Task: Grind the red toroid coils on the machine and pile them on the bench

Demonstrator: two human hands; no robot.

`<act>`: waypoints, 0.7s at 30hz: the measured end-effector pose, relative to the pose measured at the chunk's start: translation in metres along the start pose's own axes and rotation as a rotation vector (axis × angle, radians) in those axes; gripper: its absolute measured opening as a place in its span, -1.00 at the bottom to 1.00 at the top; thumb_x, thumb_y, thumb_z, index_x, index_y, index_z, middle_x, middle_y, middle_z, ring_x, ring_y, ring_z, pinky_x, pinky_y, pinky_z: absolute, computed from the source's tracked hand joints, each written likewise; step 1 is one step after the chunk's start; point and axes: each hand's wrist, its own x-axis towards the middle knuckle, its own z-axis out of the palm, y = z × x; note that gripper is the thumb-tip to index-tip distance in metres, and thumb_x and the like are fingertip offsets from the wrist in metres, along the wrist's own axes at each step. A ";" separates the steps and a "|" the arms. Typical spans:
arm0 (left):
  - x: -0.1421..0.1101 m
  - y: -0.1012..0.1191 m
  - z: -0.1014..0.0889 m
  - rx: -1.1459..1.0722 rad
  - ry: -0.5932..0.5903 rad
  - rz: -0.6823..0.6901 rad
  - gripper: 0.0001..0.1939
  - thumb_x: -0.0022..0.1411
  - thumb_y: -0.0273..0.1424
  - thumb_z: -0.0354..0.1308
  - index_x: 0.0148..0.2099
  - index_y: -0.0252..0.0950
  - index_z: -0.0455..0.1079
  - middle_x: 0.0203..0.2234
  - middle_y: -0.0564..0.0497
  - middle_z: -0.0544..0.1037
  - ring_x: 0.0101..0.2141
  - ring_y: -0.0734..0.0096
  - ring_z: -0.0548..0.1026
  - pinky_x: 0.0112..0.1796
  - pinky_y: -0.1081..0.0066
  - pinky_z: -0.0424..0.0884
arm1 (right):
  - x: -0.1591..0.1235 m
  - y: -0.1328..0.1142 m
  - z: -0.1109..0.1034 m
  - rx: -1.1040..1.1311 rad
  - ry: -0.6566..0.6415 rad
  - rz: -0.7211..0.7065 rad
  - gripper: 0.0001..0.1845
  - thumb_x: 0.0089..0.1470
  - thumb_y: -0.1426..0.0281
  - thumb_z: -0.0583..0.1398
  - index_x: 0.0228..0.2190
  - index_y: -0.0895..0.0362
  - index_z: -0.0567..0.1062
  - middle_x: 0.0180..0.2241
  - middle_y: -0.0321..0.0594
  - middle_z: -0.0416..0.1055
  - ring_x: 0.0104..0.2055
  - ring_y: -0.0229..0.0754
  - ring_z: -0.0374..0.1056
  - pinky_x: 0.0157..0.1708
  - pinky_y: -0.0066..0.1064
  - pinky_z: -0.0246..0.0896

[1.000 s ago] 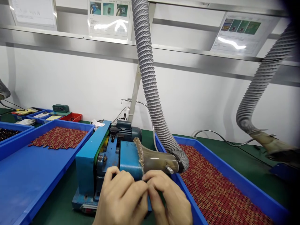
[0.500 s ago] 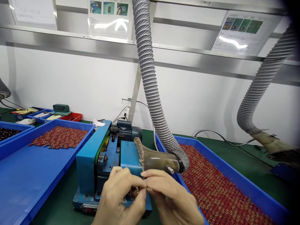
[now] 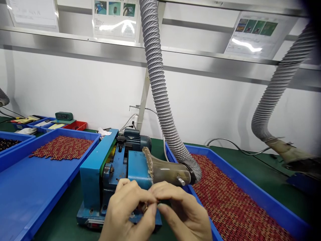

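My left hand (image 3: 129, 211) is curled closed in front of a blue belt machine (image 3: 139, 165), with its thumb and fingers around a small copper-coloured metal part (image 3: 144, 208). Most of that part is hidden by the fingers. Touching the left fingertips, my right hand (image 3: 184, 209) is bent in a pinch. Whatever sits between its thumb and forefinger is too small to make out. Just beyond both hands, a brownish suction nozzle (image 3: 170, 171) joins the machine's blue cover.
A grey ribbed hose (image 3: 160, 87) runs from above to the nozzle. On the right, a blue tray (image 3: 240, 189) holds many small red parts. Another blue tray (image 3: 32, 190) at left bears a patch of similar red parts (image 3: 64, 147). A small clock (image 3: 64, 116) stands behind.
My right thumb has parted from its fingers and dropped a little, and the right fingers have shifted left over the left fingertips. My left hand keeps its grip.
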 end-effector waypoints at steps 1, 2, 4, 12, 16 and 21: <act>0.001 0.000 -0.001 -0.033 -0.011 -0.022 -0.80 0.20 -0.65 0.05 -0.35 -0.23 0.30 -0.60 0.15 0.37 -0.55 0.53 0.36 -0.47 0.49 0.29 | 0.000 0.000 0.000 -0.001 -0.017 -0.046 -0.84 0.22 0.47 0.22 -0.20 -0.01 0.56 -0.35 -0.22 0.55 -0.28 -0.13 0.47 -0.25 -0.37 0.40; 0.001 0.000 -0.002 -0.057 -0.018 -0.036 -0.80 0.20 -0.65 0.05 -0.35 -0.23 0.30 -0.60 0.15 0.37 -0.54 0.53 0.36 -0.47 0.50 0.29 | 0.000 0.000 0.001 -0.004 -0.021 -0.075 -0.83 0.23 0.49 0.21 -0.20 -0.01 0.55 -0.36 -0.23 0.55 -0.28 -0.13 0.47 -0.24 -0.35 0.40; 0.000 0.001 -0.001 -0.074 -0.033 -0.046 -0.81 0.20 -0.63 0.05 -0.34 -0.24 0.33 -0.59 0.13 0.38 -0.53 0.52 0.36 -0.47 0.49 0.29 | -0.001 0.000 0.005 -0.038 0.001 -0.057 -0.87 0.25 0.46 0.18 -0.27 0.03 0.54 -0.39 -0.22 0.51 -0.32 -0.13 0.45 -0.29 -0.36 0.38; -0.003 0.000 0.005 -0.193 0.058 -0.222 -0.80 0.20 -0.59 0.07 -0.39 -0.19 0.38 -0.60 0.15 0.37 -0.51 0.49 0.34 -0.41 0.45 0.27 | -0.004 -0.005 0.006 -0.009 0.401 0.111 -0.78 0.28 0.36 0.18 -0.44 0.07 0.47 -0.52 -0.35 0.39 -0.40 -0.25 0.36 -0.31 -0.52 0.23; -0.003 -0.006 0.006 -0.593 0.014 -0.425 -0.87 0.24 -0.45 0.20 -0.35 -0.12 0.49 -0.31 0.10 0.55 -0.06 0.36 0.48 -0.06 0.40 0.35 | 0.001 -0.001 0.008 0.224 0.140 0.204 -0.92 0.19 0.32 0.25 -0.35 0.03 0.53 -0.37 -0.27 0.43 -0.28 -0.21 0.38 -0.20 -0.51 0.31; -0.001 -0.006 0.014 -1.058 0.113 -0.659 -0.83 0.16 -0.23 0.31 -0.41 -0.17 0.52 -0.15 0.04 0.51 0.02 0.35 0.44 0.00 0.44 0.36 | 0.003 0.006 0.024 0.543 0.136 0.392 -0.87 0.01 0.35 0.38 -0.37 0.00 0.53 -0.31 -0.28 0.39 -0.17 -0.19 0.38 -0.11 -0.47 0.34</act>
